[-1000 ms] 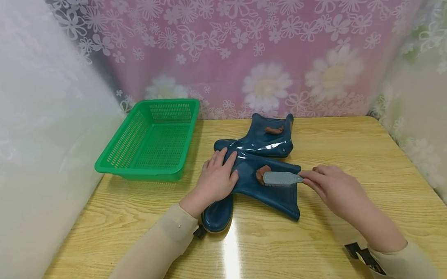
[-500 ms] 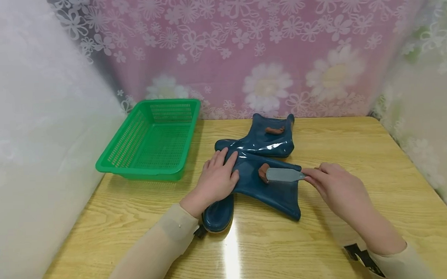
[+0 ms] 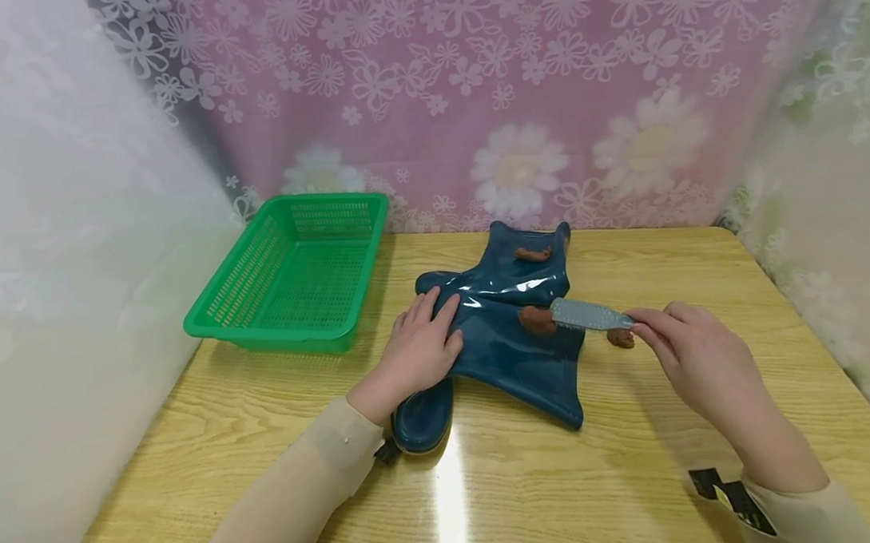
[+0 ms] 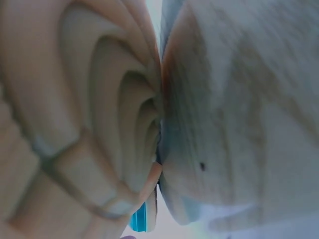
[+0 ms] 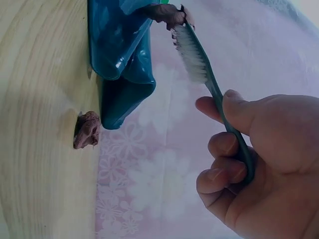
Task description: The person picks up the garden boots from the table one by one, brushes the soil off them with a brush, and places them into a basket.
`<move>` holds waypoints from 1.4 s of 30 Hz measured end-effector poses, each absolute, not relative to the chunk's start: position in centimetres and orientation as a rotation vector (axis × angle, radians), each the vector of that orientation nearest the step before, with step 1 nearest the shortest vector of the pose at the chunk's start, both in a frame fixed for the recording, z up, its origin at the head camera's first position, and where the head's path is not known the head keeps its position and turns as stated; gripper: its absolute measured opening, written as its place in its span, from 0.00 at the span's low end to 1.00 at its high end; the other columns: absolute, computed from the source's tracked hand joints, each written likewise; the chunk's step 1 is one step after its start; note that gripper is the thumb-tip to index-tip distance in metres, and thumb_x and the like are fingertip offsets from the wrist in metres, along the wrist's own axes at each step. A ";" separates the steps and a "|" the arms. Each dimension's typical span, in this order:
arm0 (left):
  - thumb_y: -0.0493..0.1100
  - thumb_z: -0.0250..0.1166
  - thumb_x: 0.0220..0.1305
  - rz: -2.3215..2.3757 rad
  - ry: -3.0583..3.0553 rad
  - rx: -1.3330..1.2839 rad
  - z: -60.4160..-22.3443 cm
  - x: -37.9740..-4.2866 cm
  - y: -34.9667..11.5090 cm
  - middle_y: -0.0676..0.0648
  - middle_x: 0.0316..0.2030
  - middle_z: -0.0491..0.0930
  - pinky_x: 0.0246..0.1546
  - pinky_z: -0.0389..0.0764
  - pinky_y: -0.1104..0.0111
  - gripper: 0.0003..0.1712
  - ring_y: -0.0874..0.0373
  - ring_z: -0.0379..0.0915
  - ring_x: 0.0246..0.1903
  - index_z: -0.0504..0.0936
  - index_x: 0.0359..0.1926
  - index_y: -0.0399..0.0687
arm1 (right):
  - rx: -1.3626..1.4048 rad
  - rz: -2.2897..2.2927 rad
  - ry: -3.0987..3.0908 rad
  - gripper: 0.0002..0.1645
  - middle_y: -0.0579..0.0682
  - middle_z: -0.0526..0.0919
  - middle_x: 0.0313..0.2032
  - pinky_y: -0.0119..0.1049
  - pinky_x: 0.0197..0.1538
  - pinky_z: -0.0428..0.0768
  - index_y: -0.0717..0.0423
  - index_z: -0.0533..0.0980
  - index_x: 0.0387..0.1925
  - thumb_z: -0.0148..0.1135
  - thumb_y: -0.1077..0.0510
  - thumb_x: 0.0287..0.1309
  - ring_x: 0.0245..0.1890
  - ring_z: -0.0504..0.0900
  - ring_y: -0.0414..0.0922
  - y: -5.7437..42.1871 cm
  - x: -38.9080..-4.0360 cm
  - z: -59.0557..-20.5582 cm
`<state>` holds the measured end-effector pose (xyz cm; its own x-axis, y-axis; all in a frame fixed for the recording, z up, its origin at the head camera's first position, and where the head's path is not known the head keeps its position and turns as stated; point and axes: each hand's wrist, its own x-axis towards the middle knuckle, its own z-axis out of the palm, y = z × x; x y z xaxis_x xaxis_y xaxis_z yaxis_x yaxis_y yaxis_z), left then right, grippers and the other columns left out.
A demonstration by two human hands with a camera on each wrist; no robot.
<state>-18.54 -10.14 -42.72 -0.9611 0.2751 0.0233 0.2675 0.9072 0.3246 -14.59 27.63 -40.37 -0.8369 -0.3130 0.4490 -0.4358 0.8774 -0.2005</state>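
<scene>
Two dark blue rubber boots lie on their sides, a near boot [image 3: 510, 373] and a far boot [image 3: 525, 288]. My left hand [image 3: 419, 344] rests on the near boot around its ankle, fingers extended. In my right hand [image 3: 704, 366] I grip the handle of a scrub brush [image 3: 591, 315]. Its white bristles [image 5: 192, 55] show in the right wrist view, where a brown clay-like lump [image 5: 172, 16] is at the brush tip. That same brown mass overlaps the near boot's shaft in the head view. Another brown piece [image 3: 533, 254] sits on the far boot.
A separate brown lump [image 3: 620, 338] lies on the wooden table [image 3: 731, 293], beside the near boot's opening. At the back left stands a green plastic basket [image 3: 360, 314]. A pink floral curtain [image 3: 429, 104] hangs behind the table. The left wrist view is mostly filled by blurred close surfaces.
My right hand has moved right and slightly away from me with the brush, and the brown lump has shifted toward the boot's opening. More of the table lump shows. My left hand stays put.
</scene>
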 end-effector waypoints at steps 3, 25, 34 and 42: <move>0.57 0.52 0.90 0.585 3.046 0.434 -42.3 -18.4 -10.3 0.37 0.88 0.47 0.81 0.56 0.39 0.37 0.37 0.45 0.86 0.58 0.89 0.53 | 0.509 0.430 -2.613 0.15 0.50 0.76 0.31 0.39 0.25 0.65 0.61 0.86 0.59 0.71 0.63 0.75 0.26 0.68 0.46 27.8 -14.5 -40.3; 0.69 0.67 0.77 0.850 2.887 0.271 -41.7 -16.6 -11.0 0.36 0.89 0.40 0.79 0.61 0.40 0.53 0.37 0.42 0.86 0.55 0.90 0.58 | 0.365 0.436 -2.705 0.18 0.54 0.78 0.33 0.42 0.26 0.67 0.63 0.83 0.64 0.65 0.58 0.81 0.28 0.71 0.51 30.6 -14.9 -40.3; 0.61 0.71 0.77 0.922 2.882 0.268 -42.2 -16.5 -11.0 0.33 0.87 0.44 0.75 0.68 0.39 0.52 0.31 0.57 0.81 0.56 0.90 0.57 | 0.385 0.457 -2.746 0.18 0.56 0.81 0.36 0.43 0.26 0.68 0.63 0.83 0.64 0.63 0.56 0.83 0.32 0.75 0.56 30.5 -15.2 -40.8; 0.51 0.70 0.80 1.024 2.877 0.285 -42.8 -16.6 -11.0 0.33 0.85 0.52 0.73 0.72 0.41 0.45 0.33 0.66 0.77 0.59 0.89 0.55 | 0.375 0.468 -2.755 0.18 0.56 0.81 0.35 0.43 0.26 0.67 0.64 0.83 0.63 0.63 0.57 0.83 0.31 0.77 0.57 30.7 -15.3 -41.0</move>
